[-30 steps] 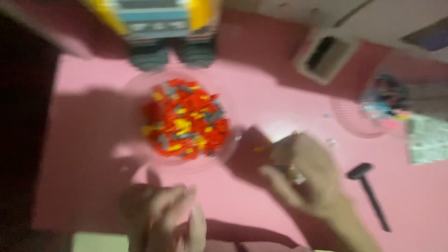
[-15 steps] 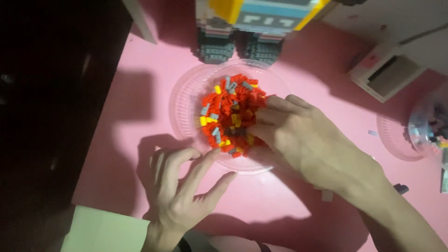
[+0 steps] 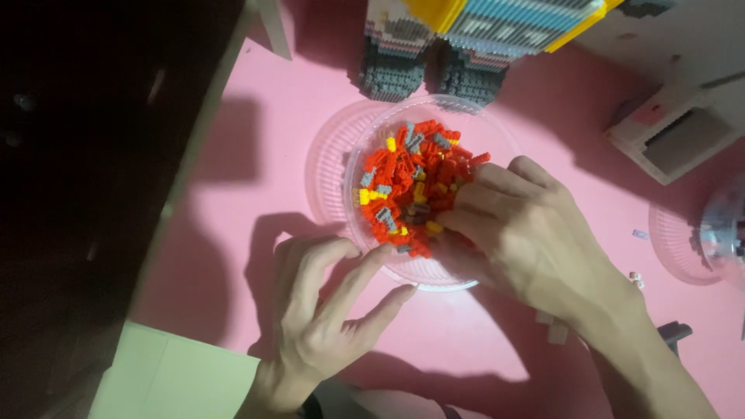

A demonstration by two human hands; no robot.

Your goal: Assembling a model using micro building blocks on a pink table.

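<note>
A clear plastic bowl (image 3: 365,143) on the pink table holds a heap of tiny building bricks (image 3: 407,182), mostly red with some yellow and grey. My right hand (image 3: 528,233) reaches into the bowl from the right, fingertips curled down among the bricks; I cannot tell whether they pinch one. My left hand (image 3: 326,310) lies flat on the table with fingers spread, its fingertips touching the bowl's near rim.
A large brick-built model (image 3: 466,39) in grey, yellow and blue stands behind the bowl. A white box (image 3: 675,136) sits at the right, and another clear bowl (image 3: 718,233) at the right edge. Pale paper (image 3: 178,372) lies bottom left. The table's left edge drops into darkness.
My right hand moved from the table on the right into the bowl of bricks. My left hand spread and came up against the bowl's rim. The view shifted closer to the bowl.
</note>
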